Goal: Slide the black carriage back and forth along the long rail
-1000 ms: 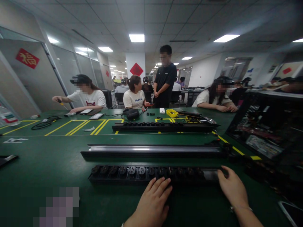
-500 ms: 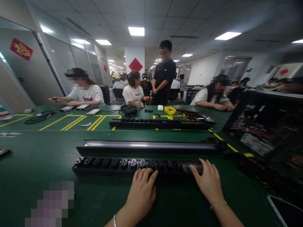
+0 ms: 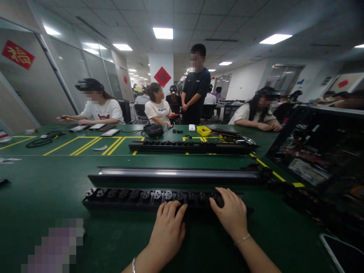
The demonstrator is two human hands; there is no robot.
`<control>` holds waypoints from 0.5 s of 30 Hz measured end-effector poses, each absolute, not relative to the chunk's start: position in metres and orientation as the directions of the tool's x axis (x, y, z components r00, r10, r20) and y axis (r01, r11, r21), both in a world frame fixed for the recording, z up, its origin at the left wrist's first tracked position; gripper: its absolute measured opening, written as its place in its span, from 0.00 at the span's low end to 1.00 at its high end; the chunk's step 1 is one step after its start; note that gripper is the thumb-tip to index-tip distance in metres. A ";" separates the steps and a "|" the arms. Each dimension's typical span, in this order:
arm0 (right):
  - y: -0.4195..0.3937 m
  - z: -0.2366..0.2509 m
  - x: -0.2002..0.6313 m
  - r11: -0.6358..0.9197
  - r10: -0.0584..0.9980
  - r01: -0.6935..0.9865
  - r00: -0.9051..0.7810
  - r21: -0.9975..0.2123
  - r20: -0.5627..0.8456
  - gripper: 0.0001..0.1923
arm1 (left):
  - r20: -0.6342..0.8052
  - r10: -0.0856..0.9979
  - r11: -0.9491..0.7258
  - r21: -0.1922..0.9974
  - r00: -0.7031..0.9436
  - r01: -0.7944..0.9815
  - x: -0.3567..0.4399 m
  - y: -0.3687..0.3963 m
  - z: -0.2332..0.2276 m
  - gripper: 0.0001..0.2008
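Observation:
A long black power strip (image 3: 119, 203) with a row of round-faced sockets lies across the table before me. My left hand (image 3: 169, 227) has its curled fingertips over the near edge, around the middle, holding the strip there. Toward the right end, my right hand (image 3: 229, 208) grips the strip across its width, with thumb on the near side and fingers reaching the far side. The sockets under the right palm are hidden. Just behind lies a long black channel-shaped housing (image 3: 170, 173) with a shiny inside, touched by neither hand.
Farther back is another socket strip (image 3: 193, 147), with a yellow tray (image 3: 204, 131) beyond it. An open computer case (image 3: 309, 151) stands right, near dark cables. A phone-like slab (image 3: 341, 252) lies front right. Several people sit or stand across the green table (image 3: 57, 170).
My right hand has slid left along the power strip, from the bare end section onto the last sockets. My left hand stays at the near edge. The view has shifted slightly.

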State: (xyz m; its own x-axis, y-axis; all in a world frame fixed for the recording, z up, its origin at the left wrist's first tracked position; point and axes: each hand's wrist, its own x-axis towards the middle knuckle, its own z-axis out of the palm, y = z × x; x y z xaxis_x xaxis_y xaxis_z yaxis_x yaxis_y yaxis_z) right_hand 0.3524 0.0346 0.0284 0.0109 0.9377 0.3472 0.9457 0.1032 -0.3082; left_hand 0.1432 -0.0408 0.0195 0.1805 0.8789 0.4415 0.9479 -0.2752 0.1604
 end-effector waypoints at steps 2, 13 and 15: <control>0.034 0.030 0.352 0.094 0.938 0.943 0.023 -0.318 0.346 0.23 | 0.426 0.887 -0.274 0.174 0.179 0.946 0.143 -0.041 0.021 0.21; 0.036 0.028 0.350 0.098 0.928 0.935 0.038 -0.342 0.372 0.21 | 0.438 0.882 -0.280 0.186 0.176 0.942 0.143 -0.040 0.025 0.21; 0.036 0.027 0.350 0.100 0.925 0.935 0.038 -0.339 0.377 0.21 | 0.441 0.881 -0.278 0.187 0.173 0.942 0.143 -0.040 0.025 0.20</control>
